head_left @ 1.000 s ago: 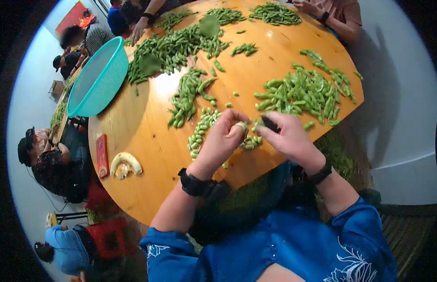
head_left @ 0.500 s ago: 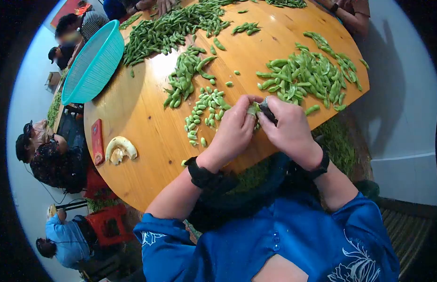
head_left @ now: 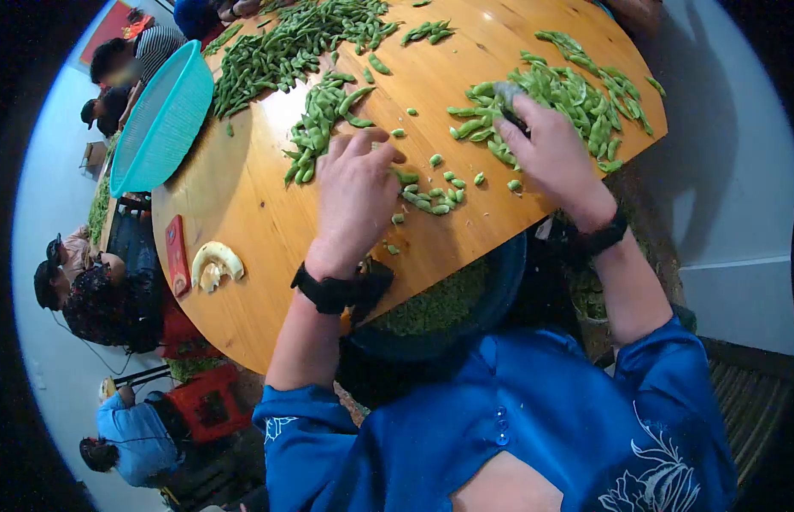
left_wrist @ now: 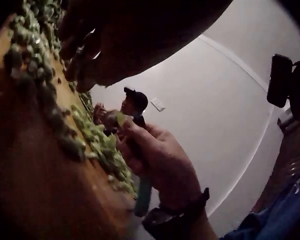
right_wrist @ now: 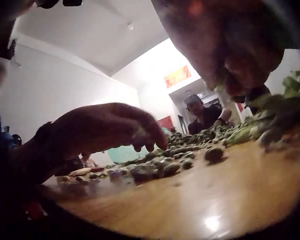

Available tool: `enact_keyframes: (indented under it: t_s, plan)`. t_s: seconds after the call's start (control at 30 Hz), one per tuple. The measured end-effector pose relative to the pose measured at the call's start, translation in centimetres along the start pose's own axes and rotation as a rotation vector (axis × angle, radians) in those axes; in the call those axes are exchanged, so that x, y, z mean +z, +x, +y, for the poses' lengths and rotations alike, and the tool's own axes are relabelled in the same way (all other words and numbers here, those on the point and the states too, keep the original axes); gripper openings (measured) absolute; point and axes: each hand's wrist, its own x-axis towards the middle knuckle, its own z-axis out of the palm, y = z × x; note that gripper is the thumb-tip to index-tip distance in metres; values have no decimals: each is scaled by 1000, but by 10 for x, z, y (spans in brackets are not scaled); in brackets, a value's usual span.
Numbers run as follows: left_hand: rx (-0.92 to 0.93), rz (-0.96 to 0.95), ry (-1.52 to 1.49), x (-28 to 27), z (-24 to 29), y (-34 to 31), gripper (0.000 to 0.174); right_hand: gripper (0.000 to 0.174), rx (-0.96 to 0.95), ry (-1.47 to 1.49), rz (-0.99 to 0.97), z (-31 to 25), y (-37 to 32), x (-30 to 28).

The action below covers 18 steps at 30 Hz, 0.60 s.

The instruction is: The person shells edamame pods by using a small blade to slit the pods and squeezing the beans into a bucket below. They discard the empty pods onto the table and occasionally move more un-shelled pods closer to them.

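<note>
My left hand (head_left: 354,192) hovers with bent, spread fingers over the shelled green beans (head_left: 435,201), its fingertips close to a small heap of bean pods (head_left: 316,119). In the right wrist view the same hand (right_wrist: 107,127) arches low over the beans. My right hand (head_left: 551,154) is over the near edge of a pile of lighter green pods (head_left: 589,107). It grips a small dark tool (head_left: 516,124) between thumb and fingers. In the left wrist view a teal end (left_wrist: 143,197) sticks out below that hand; most of the tool is hidden.
A large heap of pods (head_left: 277,60) lies at the far side of the wooden table (head_left: 269,171). A turquoise basket (head_left: 162,119) stands tilted at the left edge. Nearby are a red phone-like object (head_left: 177,256) and a banana peel (head_left: 218,264). Below the near edge is a dark tub (head_left: 440,316).
My hands were together at a pod and have parted. The left moved left over the shelled beans; the right moved up and right to the lighter pods, the tool still in it.
</note>
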Motion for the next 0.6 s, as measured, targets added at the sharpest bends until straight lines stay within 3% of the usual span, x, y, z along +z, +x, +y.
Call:
enact_keyframes:
  t_s: [0.03, 0.1, 0.17, 0.33, 0.4, 0.47, 0.5, 0.6]
  plan:
    - [49, 36, 160, -4, 0, 2, 19, 23, 1, 3, 3, 4, 2, -4]
    - [75, -49, 158, -7, -2, 2, 23, 25, 59, -15, -54, 11, 5, -10]
    - [26, -241, 131, -5, -5, 2, 25, 25, 2, 54, -70, 25, 5, -12]
    - [10, -261, 104, 1, -14, 4, 27, 22, -15, 172, -111, 25, 7, -22]
    - [-9, -235, 90, 0, -12, 6, 25, 23, 152, 499, -232, 11, 5, -27]
    - [-274, -192, -324, -3, -1, 6, 22, 23, 237, 655, -337, 0, -3, -18]
    - [-269, -190, -323, -3, 4, 7, 22, 23, 322, 810, -448, -6, -6, -13]
    - [-402, -195, -855, -4, 22, 8, 37, 18, 474, 967, -525, -34, -10, -11]
